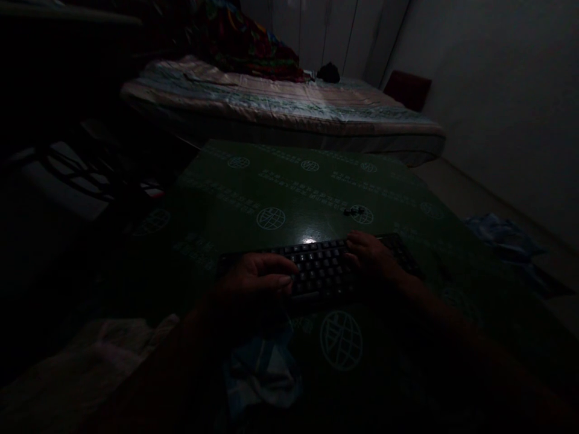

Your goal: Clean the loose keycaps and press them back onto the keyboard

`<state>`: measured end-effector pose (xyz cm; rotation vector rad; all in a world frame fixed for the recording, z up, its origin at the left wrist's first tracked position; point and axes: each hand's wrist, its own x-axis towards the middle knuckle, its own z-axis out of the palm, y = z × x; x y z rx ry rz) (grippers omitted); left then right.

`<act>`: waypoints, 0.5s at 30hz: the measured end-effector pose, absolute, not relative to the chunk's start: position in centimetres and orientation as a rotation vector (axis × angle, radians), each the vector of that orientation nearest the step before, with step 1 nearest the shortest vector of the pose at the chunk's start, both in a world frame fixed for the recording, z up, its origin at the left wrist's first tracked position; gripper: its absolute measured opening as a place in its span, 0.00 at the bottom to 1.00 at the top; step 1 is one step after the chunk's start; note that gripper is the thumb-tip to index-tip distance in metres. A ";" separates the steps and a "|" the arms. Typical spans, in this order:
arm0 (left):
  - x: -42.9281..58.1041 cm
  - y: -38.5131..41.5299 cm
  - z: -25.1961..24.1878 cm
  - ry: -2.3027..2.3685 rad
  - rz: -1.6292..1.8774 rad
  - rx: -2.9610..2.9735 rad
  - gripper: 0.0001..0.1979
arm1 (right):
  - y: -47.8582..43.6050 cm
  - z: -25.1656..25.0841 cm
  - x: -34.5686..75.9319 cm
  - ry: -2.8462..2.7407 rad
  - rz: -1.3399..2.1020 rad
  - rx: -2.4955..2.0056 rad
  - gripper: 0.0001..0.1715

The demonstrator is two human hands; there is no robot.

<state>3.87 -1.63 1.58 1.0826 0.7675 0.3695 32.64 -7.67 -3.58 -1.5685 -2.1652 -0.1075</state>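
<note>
A black keyboard (316,268) lies across the green table (217,211) in front of me. My left hand (260,274) is over its left part, index finger and thumb stretched toward the keys with a narrow gap between them. The other left fingers are lost in shadow. At the keyboard's right part is my right hand (373,256), its fingers bent over the far edge and the thumb above the keys. Several small black pieces (354,211) lie on the table beyond the keyboard. Dim light hides fine detail.
A bluish cloth (262,374) is below my left hand, and a pale cloth (99,355) is at lower left. Beyond the table stands a bed (280,105) with a dark red patterned blanket (253,51). More cloth (504,235) lies at the right.
</note>
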 end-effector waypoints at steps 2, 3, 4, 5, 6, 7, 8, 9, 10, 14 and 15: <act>3.9 -1.6 1.6 0.774 0.362 1.088 0.13 | -7.8 -3.5 32.6 -2.159 -0.081 -1.570 0.13; 4.0 -1.6 1.6 0.773 0.357 1.100 0.13 | -7.9 -3.4 32.6 -2.142 -0.054 -1.576 0.13; 4.0 -1.6 1.6 0.770 0.355 1.114 0.13 | -7.9 -3.4 32.7 -2.113 -0.020 -1.583 0.13; 4.0 -1.6 1.6 0.768 0.357 1.126 0.14 | -8.0 -3.3 33.0 -2.072 0.016 -1.591 0.14; 4.0 -1.6 1.6 0.769 0.362 1.135 0.14 | -8.0 -3.3 33.2 -2.021 0.045 -1.599 0.14; 3.9 -1.5 1.6 0.776 0.367 1.141 0.14 | -7.9 -3.3 33.6 -1.969 0.058 -1.604 0.14; 3.9 -1.5 1.7 0.788 0.373 1.144 0.14 | -7.7 -3.4 34.1 -1.921 0.052 -1.606 0.14; 3.8 -1.5 1.6 0.800 0.377 1.144 0.14 | -7.3 -3.5 34.7 -1.882 0.029 -1.604 0.14; 3.8 -1.5 1.6 0.806 0.378 1.141 0.14 | -6.8 -3.5 35.3 -1.857 -0.005 -1.602 0.13; 3.5 -1.3 1.4 0.780 0.364 1.132 0.14 | -3.8 -3.4 37.6 -1.825 -0.137 -1.672 0.11; 3.4 -1.2 1.4 0.771 0.358 1.139 0.14 | -3.0 -3.2 37.9 -1.835 -0.158 -1.721 0.11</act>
